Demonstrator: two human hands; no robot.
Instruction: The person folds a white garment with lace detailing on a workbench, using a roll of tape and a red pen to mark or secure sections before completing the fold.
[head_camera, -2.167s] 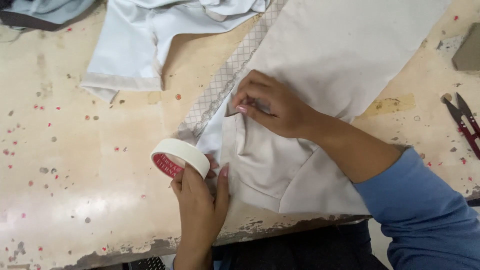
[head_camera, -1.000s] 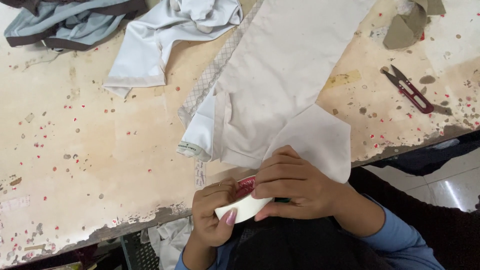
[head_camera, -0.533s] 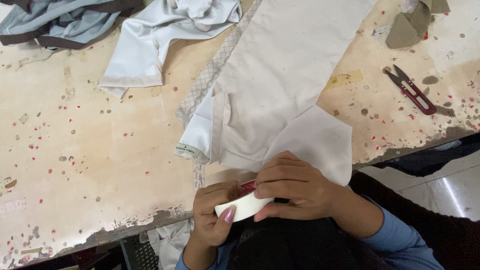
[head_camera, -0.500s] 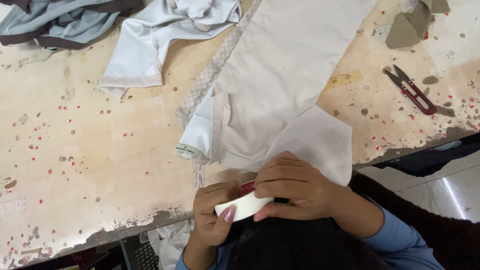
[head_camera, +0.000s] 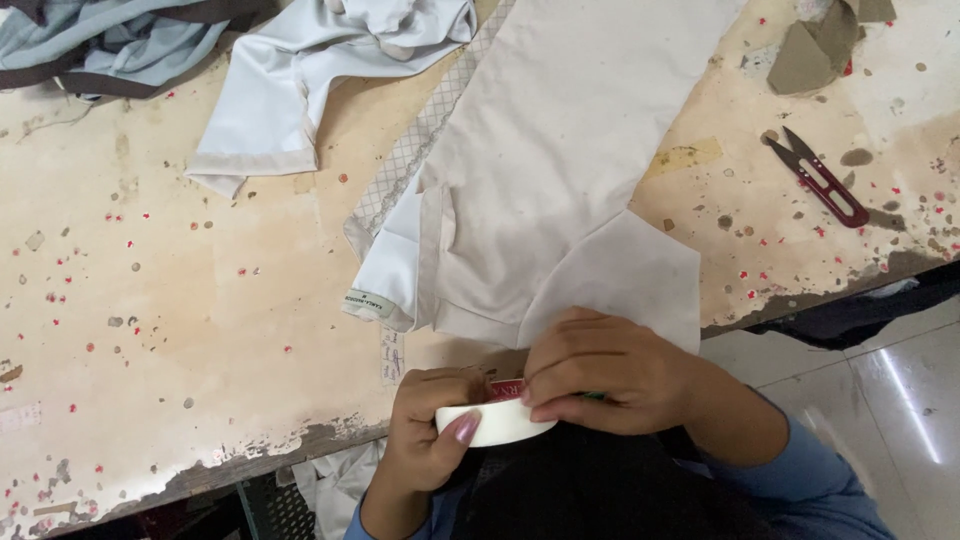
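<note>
Tape roll (head_camera: 492, 424) moved off counter (head_camera: 180, 330) toward body; left hand (head_camera: 430, 435) grips it, right hand (head_camera: 610, 372) pinches its edge since.

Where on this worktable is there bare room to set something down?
The widest bare patch of the table lies left of the beige garment, below the pale blue shirt. A smaller one sits between the garment and the red snips. The near edge is crowded: the left hand and right hand hold a tape roll.
</note>
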